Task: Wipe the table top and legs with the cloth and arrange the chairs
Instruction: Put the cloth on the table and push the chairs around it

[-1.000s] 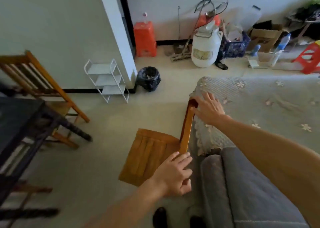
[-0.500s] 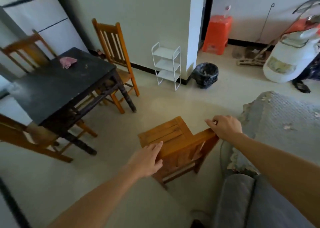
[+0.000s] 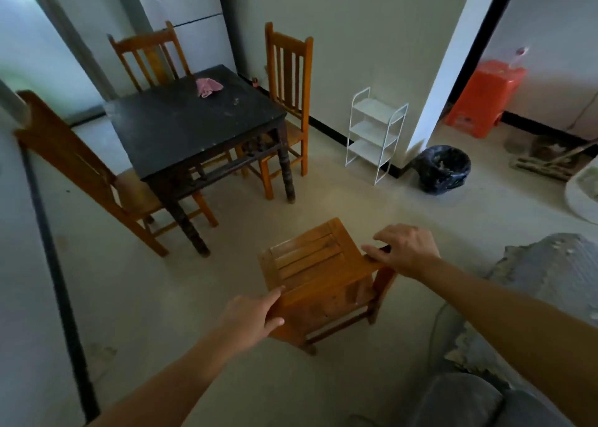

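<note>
the left hand (image 3: 250,316) pinches the near end of the loose chair (image 3: 310,255)'s top rail, thumb beneath and fingers laid over it. the right hand (image 3: 404,251) clamps the far end, fingers bent over the wood. the chair stands just in front of the person, beside the grey sofa (image 3: 469,400) and well apart from the table (image 3: 194,125).

the step looks to be carrying this chair to the table's open near side. it is best lifted level with both ends held evenly, so the legs clear the floor (image 3: 323,200) rather than scrape, then set down square with the seat under the table's edge. the turned table leg at the near corner is the thing to steer clear of.

the floor is pale, hard and smooth. the table top is dark and speckled with marks; the pink cloth (image 3: 208,87) lies crumpled on its far side, untouched by either hand. three chairs (image 3: 288,67) already sit at its left, far and right sides. beyond, a white wire rack (image 3: 375,132) stands against the wall, a black bin (image 3: 443,169) by the pillar, an orange stool (image 3: 485,96) through the doorway.
</note>
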The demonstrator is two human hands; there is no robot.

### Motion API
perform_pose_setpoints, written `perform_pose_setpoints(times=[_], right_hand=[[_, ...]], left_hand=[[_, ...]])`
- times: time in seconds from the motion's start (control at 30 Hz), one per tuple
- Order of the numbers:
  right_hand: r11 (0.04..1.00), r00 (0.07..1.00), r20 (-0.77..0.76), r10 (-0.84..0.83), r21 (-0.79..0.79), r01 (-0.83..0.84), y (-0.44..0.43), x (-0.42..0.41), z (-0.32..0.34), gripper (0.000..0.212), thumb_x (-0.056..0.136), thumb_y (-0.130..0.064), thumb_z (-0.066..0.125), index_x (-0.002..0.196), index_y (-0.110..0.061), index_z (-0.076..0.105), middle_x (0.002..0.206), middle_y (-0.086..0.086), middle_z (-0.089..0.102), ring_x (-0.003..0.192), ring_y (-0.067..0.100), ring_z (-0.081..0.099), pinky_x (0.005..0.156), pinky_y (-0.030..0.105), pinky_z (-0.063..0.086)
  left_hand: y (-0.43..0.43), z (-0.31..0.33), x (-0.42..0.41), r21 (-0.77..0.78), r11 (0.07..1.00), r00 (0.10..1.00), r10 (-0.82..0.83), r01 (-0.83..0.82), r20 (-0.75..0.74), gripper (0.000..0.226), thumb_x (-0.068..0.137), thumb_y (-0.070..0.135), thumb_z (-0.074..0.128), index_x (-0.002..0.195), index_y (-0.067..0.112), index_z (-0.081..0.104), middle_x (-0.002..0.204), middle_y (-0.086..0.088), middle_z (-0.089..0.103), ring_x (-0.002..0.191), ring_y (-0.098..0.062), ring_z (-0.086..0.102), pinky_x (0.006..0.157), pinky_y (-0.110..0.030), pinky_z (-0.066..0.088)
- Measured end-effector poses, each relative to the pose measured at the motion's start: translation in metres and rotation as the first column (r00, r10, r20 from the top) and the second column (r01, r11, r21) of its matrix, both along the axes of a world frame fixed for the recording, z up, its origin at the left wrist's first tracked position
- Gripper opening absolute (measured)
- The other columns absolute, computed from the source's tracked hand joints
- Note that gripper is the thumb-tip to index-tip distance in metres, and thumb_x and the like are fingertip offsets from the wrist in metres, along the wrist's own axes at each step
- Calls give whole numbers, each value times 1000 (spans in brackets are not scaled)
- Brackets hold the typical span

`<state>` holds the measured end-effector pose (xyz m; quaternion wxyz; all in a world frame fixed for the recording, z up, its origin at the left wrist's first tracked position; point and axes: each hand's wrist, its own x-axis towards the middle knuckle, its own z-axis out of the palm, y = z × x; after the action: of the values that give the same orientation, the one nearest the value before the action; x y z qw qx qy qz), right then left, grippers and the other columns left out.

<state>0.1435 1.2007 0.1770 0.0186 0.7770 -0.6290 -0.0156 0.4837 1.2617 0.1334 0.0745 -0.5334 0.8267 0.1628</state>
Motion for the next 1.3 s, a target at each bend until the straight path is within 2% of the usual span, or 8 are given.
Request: perform_pose_setpoints(times=[0.1,0.2,0.3,0.57,0.73,0.93,1.07,1.3], right_hand=[[982,981,-70,183,58,-179,-22,23,11,85,78,-84,9,123,-33,60,114,-10,62,101,11,57,74,25,46],[920,918,-123,378,159,-358,-45,47,18,75,81,-85,21,126,-35,56,116,-9,59,103,13,53,74,27,43],[877,875,-123,468,186,-442,-64,70,22,76,80,-86,23,120,-32,59,111,-6,60,98,14,52,73,28,42],[852,848,-106,519,148,-503,-119,109,29,69,85,-80,29,118,-29,62,101,-7,55,92,14,50,68,27,33],[862,837,-206,506,120,-492,-172,118,21,91,74,-87,3,111,-29,61,97,-6,55,87,14,51,70,28,46],[895,857,-274,437,42,-443,-240,131,11,89,82,-78,-3,109,-26,63,110,-5,60,99,15,54,62,24,36],[907,868,-273,415,43,-420,-292,141,-5,91,88,-69,-10,110,-23,65,108,-2,64,100,19,56,63,28,50],[923,880,-289,378,45,-382,-369,159,-17,90,89,-66,-8,123,-22,63,135,6,57,125,30,50,77,38,53]], left_hand=[[13,-9,17,-48,993,993,102,-105,-59,63,94,58,39,149,32,24,125,6,59,111,-11,57,92,-22,40],[19,-17,41,-104,972,974,201,-212,-108,65,91,67,30,145,32,36,112,9,64,96,-6,59,74,-16,36],[17,-22,58,-291,920,959,217,-264,-183,89,81,81,6,132,27,56,96,9,69,80,-8,64,64,-18,34],[-22,-33,81,-531,791,952,257,-305,-164,58,93,59,33,105,17,71,85,3,70,67,-16,64,51,-25,48],[-67,-38,89,-605,732,950,248,-313,-192,51,93,53,40,102,13,71,83,-1,70,64,-20,62,51,-29,50],[-154,-38,108,-658,692,955,234,-296,-183,52,92,53,43,100,11,73,79,-2,69,60,-18,60,51,-26,45],[-210,-37,119,-670,680,954,229,-297,-192,52,91,53,45,98,11,73,81,-2,70,63,-19,61,52,-28,47],[-279,-30,129,-673,677,955,230,-297,-190,50,90,50,44,97,11,74,84,-3,71,65,-18,62,53,-27,48]])
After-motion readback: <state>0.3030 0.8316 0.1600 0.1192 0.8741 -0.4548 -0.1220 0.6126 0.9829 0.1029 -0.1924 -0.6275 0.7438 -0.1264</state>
